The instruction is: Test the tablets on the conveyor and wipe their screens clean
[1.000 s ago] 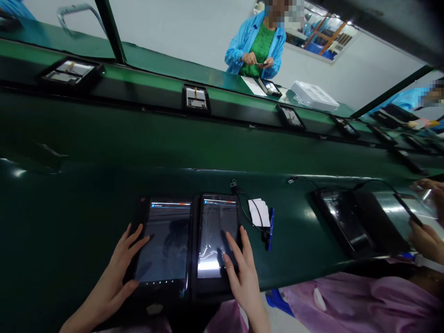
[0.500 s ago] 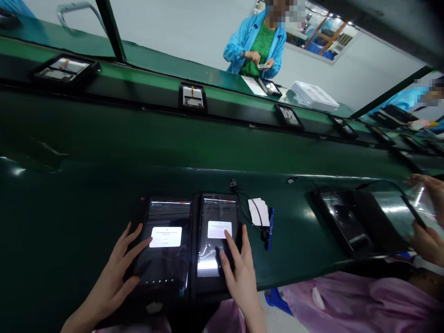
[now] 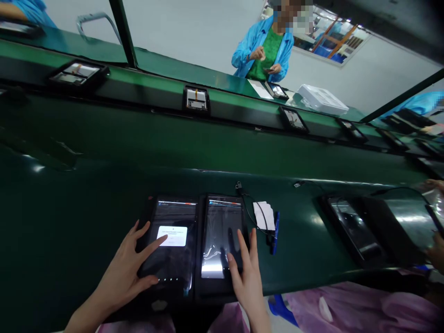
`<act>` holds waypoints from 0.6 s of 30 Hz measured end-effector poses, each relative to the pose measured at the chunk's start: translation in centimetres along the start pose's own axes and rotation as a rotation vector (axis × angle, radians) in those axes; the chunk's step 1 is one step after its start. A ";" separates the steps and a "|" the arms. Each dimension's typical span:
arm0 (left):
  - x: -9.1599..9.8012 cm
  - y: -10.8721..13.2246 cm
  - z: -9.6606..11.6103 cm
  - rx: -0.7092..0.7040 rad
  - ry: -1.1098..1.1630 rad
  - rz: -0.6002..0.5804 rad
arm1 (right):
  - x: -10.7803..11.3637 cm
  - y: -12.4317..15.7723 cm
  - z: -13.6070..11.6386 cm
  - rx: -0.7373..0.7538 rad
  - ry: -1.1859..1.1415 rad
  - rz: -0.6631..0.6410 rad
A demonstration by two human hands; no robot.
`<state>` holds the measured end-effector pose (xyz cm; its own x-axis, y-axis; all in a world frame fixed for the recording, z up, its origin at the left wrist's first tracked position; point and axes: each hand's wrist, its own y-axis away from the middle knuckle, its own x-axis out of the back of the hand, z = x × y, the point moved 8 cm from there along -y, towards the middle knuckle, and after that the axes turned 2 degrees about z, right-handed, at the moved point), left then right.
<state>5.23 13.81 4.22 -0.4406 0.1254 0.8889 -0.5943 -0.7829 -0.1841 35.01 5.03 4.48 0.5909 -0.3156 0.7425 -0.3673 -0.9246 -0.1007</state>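
Left hand (image 3: pixel 126 266): fingers apart, gripping nothing; index tip over the white pop-up box (image 3: pixel 178 233) on the left tablet (image 3: pixel 176 263), lower centre of frame. Contact with the glass: cannot tell. Right hand (image 3: pixel 248 273): fingers also apart, empty; index and thumb over the right tablet (image 3: pixel 222 231), just right of the first, no box showing on it.

Risks (judged): left thumb lies close to the row of icons (image 3: pixel 171 279) at the screen's foot; a sagging palm could trigger one. Box text is tiny, so a slanted index might press the wrong line. Sideways push could shove one tablet against its neighbour.

Pose: left forearm enters lower left, palm down, index reaching up and right. Right forearm rises from the bottom edge, fingers pointing up, slightly left.

Beyond, right of centre on the green bench (image 3: pixel 86 208): paper slips (image 3: pixel 262 213), blue pen (image 3: pixel 276 233), black cable (image 3: pixel 239 186). Top: co-worker (image 3: pixel 270 51), blue jacket.
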 end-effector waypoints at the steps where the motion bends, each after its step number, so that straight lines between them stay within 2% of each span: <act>1: 0.1 -0.1 0.1 -0.015 -0.019 -0.002 | 0.0 0.0 0.1 -0.004 -0.008 0.006; 11: -0.3 0.3 -0.2 0.027 -0.024 -0.001 | 0.3 0.1 0.4 -0.044 -0.051 0.033; 15: 0.1 0.3 -0.4 0.100 0.103 -0.015 | 0.5 0.3 0.8 -0.048 -0.089 0.072; 18: 0.4 0.2 -0.3 0.237 0.265 -0.012 | 0.8 0.6 1.2 -0.099 -0.124 0.081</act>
<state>4.74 13.88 4.40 -0.6125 0.2651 0.7447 -0.4414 -0.8962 -0.0440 36.13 3.95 4.16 0.6384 -0.4180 0.6463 -0.4829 -0.8714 -0.0866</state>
